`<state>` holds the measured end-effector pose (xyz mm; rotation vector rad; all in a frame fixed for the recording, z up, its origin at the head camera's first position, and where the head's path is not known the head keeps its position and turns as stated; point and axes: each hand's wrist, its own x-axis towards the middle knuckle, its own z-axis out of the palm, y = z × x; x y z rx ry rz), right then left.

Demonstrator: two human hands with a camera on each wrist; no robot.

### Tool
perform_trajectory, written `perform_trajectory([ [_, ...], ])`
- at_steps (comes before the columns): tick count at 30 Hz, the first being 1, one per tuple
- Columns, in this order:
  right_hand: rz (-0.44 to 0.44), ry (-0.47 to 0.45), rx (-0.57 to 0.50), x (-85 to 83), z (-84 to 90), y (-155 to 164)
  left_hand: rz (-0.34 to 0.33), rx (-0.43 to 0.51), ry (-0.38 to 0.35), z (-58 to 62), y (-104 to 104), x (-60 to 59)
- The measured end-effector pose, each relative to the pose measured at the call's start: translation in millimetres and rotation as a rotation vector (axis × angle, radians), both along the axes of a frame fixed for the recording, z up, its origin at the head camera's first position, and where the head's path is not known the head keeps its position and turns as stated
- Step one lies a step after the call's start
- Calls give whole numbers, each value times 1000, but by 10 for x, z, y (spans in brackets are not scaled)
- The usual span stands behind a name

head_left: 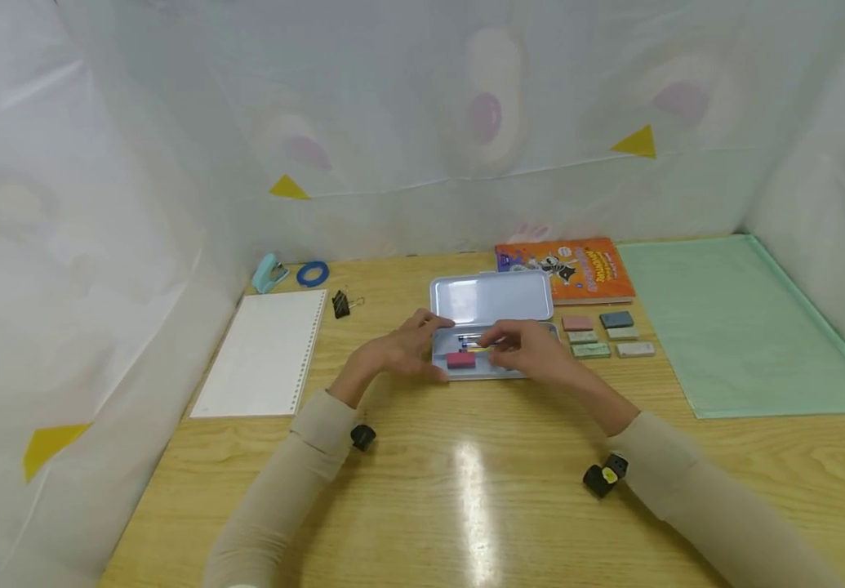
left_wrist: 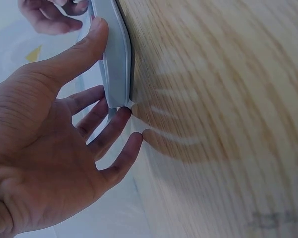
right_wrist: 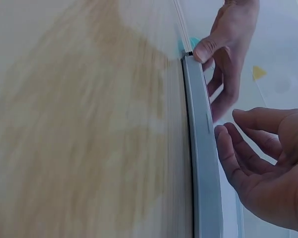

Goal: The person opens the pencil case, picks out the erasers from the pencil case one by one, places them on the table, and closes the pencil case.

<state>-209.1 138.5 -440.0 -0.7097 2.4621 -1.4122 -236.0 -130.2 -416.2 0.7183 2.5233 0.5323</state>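
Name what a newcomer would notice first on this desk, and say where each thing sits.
At the desk's middle an open tin case draws the eye, its lid tipped back and a pink eraser inside. The left hand touches its left end, thumb on the rim, while the right hand hovers over the tray. Behind it lies an orange book, with six small erasers in two rows to its right.

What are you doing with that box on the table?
A person sits at a wooden table with an open pale blue metal pencil tin in front of them. The left hand steadies the tin's left end, thumb on its edge. The right hand hovers over the tray, fingers loosely curled, just above a pink rectangular eraser and some pens inside. More small erasers lie in rows beside the tin.
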Motion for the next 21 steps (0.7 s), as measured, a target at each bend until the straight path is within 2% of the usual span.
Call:
perform_trajectory([
  [4,7,0,37,-42,1,-154,-19,13,22,4,2,6],
  [11,9,86,145,-59,-16,-325,-31,19,18,-7,-4,-8],
  [21,9,102,157,-61,-6,-327,-20,26,10,-2,-10,-15],
])
